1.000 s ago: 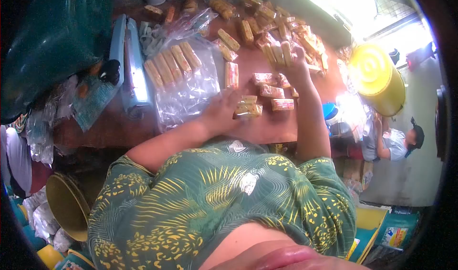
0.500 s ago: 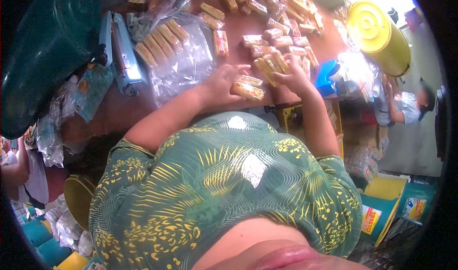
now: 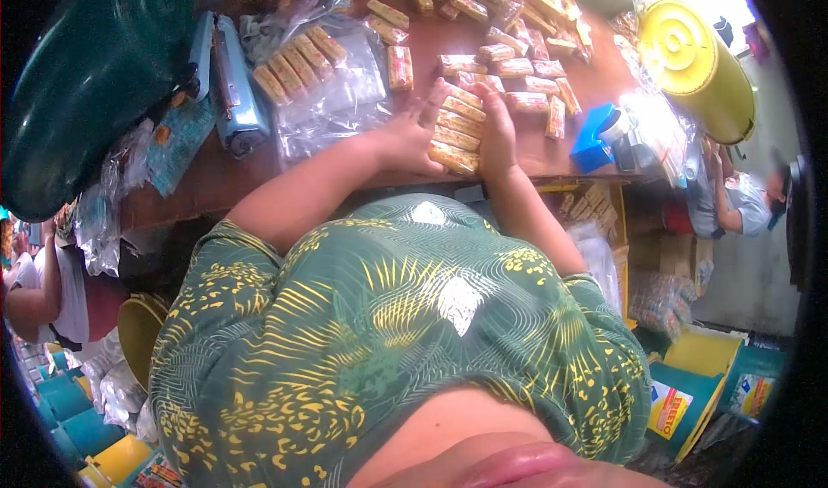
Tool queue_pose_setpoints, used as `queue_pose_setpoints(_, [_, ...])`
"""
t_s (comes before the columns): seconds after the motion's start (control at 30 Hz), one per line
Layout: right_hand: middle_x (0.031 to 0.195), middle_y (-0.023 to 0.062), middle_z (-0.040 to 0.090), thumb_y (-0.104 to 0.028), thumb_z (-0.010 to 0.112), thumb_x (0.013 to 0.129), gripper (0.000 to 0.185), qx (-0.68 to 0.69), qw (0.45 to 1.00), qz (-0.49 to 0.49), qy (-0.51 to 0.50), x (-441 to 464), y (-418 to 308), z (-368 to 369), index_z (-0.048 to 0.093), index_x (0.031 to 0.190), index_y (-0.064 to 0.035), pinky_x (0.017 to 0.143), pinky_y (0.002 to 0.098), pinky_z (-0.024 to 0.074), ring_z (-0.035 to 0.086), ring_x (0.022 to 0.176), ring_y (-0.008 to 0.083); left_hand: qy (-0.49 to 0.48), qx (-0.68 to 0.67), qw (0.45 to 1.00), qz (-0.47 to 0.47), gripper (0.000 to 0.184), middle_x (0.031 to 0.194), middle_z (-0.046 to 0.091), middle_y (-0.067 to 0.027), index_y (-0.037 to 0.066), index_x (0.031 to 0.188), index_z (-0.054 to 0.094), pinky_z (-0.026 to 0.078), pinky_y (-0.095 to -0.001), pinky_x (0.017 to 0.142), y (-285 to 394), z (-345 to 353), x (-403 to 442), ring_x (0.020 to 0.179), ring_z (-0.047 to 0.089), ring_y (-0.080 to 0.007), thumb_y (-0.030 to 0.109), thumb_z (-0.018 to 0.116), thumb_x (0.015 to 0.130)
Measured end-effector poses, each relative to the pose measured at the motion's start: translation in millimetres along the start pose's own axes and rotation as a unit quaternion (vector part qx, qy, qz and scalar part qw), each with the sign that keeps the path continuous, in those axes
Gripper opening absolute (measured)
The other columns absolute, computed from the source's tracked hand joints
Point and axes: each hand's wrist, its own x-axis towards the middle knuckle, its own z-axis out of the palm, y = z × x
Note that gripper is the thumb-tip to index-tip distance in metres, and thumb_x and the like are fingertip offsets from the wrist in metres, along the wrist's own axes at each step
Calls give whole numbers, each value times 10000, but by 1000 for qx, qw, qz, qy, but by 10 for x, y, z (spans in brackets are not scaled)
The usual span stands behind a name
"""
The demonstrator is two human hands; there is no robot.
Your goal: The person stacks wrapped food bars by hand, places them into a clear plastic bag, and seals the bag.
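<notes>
Between my two hands a stack of several wrapped bars [image 3: 457, 128] is held at the table's front edge. My left hand [image 3: 412, 136] presses on the stack's left ends, and my right hand [image 3: 498, 134] lies along its right ends. Just beyond, more wrapped bars [image 3: 526, 102] are spread on the brown table [image 3: 345, 165], with a larger heap [image 3: 543, 9] behind them. To the left a row of bars [image 3: 300, 61] rests on a clear plastic bag [image 3: 332, 113]. A single wrapped bar [image 3: 400, 67] lies between that bag and my hands.
A light blue sealer-like device [image 3: 239, 91] and a large dark green container [image 3: 95, 83] stand at the left. At the right are a blue box [image 3: 592, 139], a yellow drum [image 3: 699, 65] and a person [image 3: 743, 202]. Another person [image 3: 52, 294] is at the far left.
The bars from both hands have come together into one stack. My right hand has moved left and turned upright against it, and my left hand has closed in on the other side.
</notes>
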Motion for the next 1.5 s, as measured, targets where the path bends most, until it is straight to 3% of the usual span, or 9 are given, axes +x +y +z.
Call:
queue_pose_setpoints(0.1, [1501,223,382,-371,824,806,826,-556,768,-260,-183,-75,-85,-300,438,1464,-55,1135,464,371,376,1409,372,38,12,998,46,1343,1629,82,-291,30,1578,-72,209,-435,1235,-84,25,-4,1505,146,-457,349,862,668])
queue_pose_setpoints(0.43, [1538,295,285,-438,960,519,1216,-696,640,-242,-218,-285,-269,-143,359,1516,-86,1137,511,354,322,1417,478,11,-112,992,57,936,1663,-8,-239,113,1590,231,130,-456,1236,-245,9,99,1547,37,-364,384,740,853])
queue_pose_setpoints(0.6, [1475,265,394,-353,931,552,1089,-695,638,-258,-207,-174,-172,-285,413,1490,-158,1085,528,417,407,1369,454,97,-116,983,105,401,1479,474,-228,81,1277,650,342,-451,1162,488,-266,-205,1393,429,-411,182,698,893])
queue_pose_setpoints(0.77, [1463,255,363,-324,936,561,1039,-662,705,-218,-132,-326,-201,-124,460,1457,-100,1097,450,428,438,1338,416,347,259,898,84,131,1379,579,-159,98,941,772,442,-442,1053,630,-905,-1032,1244,556,-356,137,714,831])
queue_pose_setpoints(0.87, [1422,188,361,-358,929,578,1038,-597,765,-198,-136,-317,-139,-155,464,1458,-64,1101,422,412,428,1325,351,365,383,847,-53,126,1272,639,-149,101,942,772,502,-418,961,275,-884,-1391,1108,628,-338,138,718,834])
queue_pose_setpoints(0.97, [1386,166,382,-336,926,580,1030,-526,797,-101,-279,-443,-328,175,469,1459,-54,1119,408,378,409,1325,325,287,209,926,-130,130,1164,670,-133,98,951,774,533,-397,882,-149,-741,-1582,970,665,-304,160,724,848])
queue_pose_setpoints(1.13, [1338,144,373,-225,898,599,897,-406,780,-2,-477,-655,-493,940,530,1395,-34,1157,370,298,382,1335,281,368,117,920,-73,191,1040,667,-122,79,1038,740,545,-385,849,-25,-711,-1429,979,676,-305,125,742,852])
queue_pose_setpoints(1.23, [1326,139,378,-238,898,607,869,-396,796,-21,-457,-619,-379,998,543,1372,-25,1156,367,301,380,1336,274,416,279,866,-6,206,1077,658,-128,88,1066,743,546,-371,854,-18,-751,-1438,997,671,-302,128,729,864])
queue_pose_setpoints(1.5, [1306,134,379,-287,923,587,894,-403,805,-25,-434,-656,-284,1036,539,1351,-24,1149,373,313,365,1333,282,293,65,948,-103,301,1286,577,-177,81,1181,720,505,-362,984,12,-679,-1532,1173,623,-301,60,683,883])
